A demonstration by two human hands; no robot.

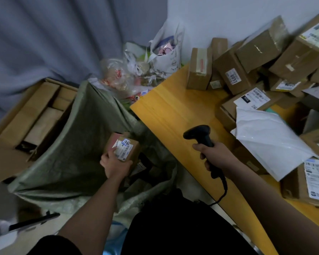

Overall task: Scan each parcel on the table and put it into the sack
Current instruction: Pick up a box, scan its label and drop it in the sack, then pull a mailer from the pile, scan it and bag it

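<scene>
My left hand (113, 165) grips a small brown cardboard parcel (124, 146) with a white label, held over the open mouth of the green woven sack (77, 144). Dark parcels lie inside the sack below it. My right hand (215, 155) holds a black handheld barcode scanner (201, 134) above the yellow wooden table (173, 111), its head pointing left toward the parcel. A heap of brown cardboard parcels (261, 57) and a white plastic mailer (269, 140) cover the table's right side.
An open cardboard box (31, 118) with packed cartons stands left of the sack. Plastic bags (136, 70) full of odds and ends lie behind the sack by the wall. A grey curtain hangs at the back left. A dark flat object (35, 220) lies at the lower left.
</scene>
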